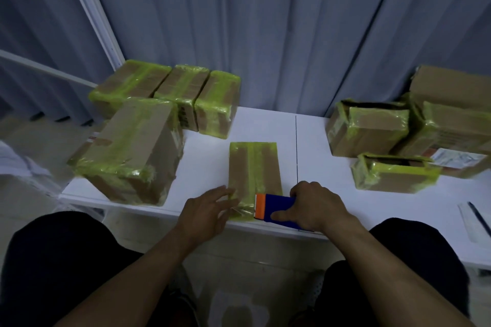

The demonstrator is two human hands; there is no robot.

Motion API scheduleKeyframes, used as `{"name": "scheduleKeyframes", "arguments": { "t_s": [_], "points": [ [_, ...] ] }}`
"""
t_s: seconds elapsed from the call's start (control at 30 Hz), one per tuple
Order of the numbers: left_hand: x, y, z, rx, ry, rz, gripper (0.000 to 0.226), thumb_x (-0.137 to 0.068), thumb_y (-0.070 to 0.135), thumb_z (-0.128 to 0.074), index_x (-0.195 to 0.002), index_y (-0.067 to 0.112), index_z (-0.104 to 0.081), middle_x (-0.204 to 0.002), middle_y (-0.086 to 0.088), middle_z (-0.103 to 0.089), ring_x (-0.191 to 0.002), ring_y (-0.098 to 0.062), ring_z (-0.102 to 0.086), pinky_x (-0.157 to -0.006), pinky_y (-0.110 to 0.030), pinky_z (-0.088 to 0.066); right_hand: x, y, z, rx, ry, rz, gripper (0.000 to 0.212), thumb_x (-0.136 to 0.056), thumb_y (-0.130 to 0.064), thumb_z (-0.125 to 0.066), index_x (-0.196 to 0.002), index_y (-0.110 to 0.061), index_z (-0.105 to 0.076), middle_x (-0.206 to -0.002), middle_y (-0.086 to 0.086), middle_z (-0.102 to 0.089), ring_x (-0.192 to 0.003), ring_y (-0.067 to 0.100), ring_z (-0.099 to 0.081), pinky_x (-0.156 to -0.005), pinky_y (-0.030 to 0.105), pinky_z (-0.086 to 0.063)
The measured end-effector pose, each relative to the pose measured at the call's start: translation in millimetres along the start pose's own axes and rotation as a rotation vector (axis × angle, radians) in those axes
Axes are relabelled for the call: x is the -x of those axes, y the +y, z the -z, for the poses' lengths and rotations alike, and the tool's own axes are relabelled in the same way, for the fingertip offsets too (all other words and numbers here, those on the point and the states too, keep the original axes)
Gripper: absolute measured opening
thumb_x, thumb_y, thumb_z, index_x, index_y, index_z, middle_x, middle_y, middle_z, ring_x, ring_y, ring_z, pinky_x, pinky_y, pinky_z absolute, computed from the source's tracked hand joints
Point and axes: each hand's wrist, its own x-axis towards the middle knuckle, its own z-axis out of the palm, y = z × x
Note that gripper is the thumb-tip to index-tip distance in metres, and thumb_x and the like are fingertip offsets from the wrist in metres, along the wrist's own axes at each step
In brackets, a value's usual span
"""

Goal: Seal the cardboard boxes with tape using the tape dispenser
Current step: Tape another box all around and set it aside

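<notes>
The fingers (301, 190) of the right hand (317, 207) are clenched round the blue and orange tape dispenser (276, 207), which sits against the near right corner of a flat cardboard box (253, 167). The left hand (207, 211), fingers straight and released, touches the box's near left edge. The box, striped with yellow-green tape, lies at the near edge of the white bench (313, 146). Taped boxes (132, 151) stand to the left and open-topped boxes (372, 130) to the right.
</notes>
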Motion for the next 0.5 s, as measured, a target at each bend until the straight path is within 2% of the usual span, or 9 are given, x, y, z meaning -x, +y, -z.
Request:
{"name": "scheduleKeyframes", "arguments": {
  "t_s": [0.07, 0.13, 0.2, 0.37, 0.5],
  "points": [
    [-2.3, 2.2, -0.5, -0.013, 0.005, 0.018, 0.038, -0.075, 0.054, -0.079, -0.109, 0.038, -0.075, -0.133, 0.012, -0.062, -0.126, -0.009, -0.055, -0.08, -0.029, -0.056, -1.4, -0.3, -0.3, -0.003, -0.013, -0.008, 0.067, -0.064, -0.077, -0.076, -0.103, -0.023, -0.066, -0.097, -0.005, -0.068, -0.086, 0.017, -0.065, -0.074, 0.034, -0.059],
    [-6.4, 6.7, -5.1, 0.0, 0.023, 0.016, 0.04, -0.074, 0.058, -0.079, -0.106, 0.034, -0.077, -0.127, 0.012, -0.066, -0.123, -0.009, -0.057, -0.083, -0.027, -0.056, -1.6, -0.8, -1.7, 0.0, -0.014, -0.011, 0.066, -0.065, -0.077, -0.076, -0.101, -0.023, -0.067, -0.094, -0.005, -0.067, -0.085, 0.018, -0.065, -0.072, 0.033, -0.057],
    [-10.1, 11.6, -12.1, 0.038, 0.03, 0.01, 0.036, -0.078, 0.048, -0.08, -0.109, 0.03, -0.077, -0.119, 0.01, -0.07, -0.115, -0.01, -0.063, -0.081, -0.031, -0.06, -1.4, -0.9, -2.8, 0.005, -0.013, -0.011, 0.064, -0.066, -0.076, -0.076, -0.101, -0.023, -0.066, -0.094, -0.005, -0.067, -0.086, 0.018, -0.065, -0.071, 0.032, -0.056],
    [-15.8, 17.0, -16.5, 0.037, -0.009, 0.032, 0.028, -0.081, 0.029, -0.081, -0.108, 0.028, -0.076, -0.117, 0.008, -0.068, -0.109, -0.013, -0.062, -0.079, -0.03, -0.059, -0.7, 0.1, -5.2, -0.014, -0.026, 0.003, 0.066, -0.068, -0.075, -0.076, -0.107, -0.023, -0.065, -0.101, -0.004, -0.069, -0.089, 0.018, -0.067, -0.077, 0.033, -0.059],
    [-18.1, 16.9, -16.7, 0.009, -0.051, -0.004, 0.033, -0.075, 0.018, -0.085, -0.107, 0.026, -0.076, -0.11, 0.009, -0.069, -0.098, -0.016, -0.061, -0.061, -0.032, -0.058, 1.9, 2.1, -10.1, -0.019, -0.013, 0.019, 0.068, -0.069, -0.076, -0.075, -0.111, -0.023, -0.064, -0.108, -0.004, -0.07, -0.092, 0.017, -0.067, -0.079, 0.034, -0.06]
  ]
}}
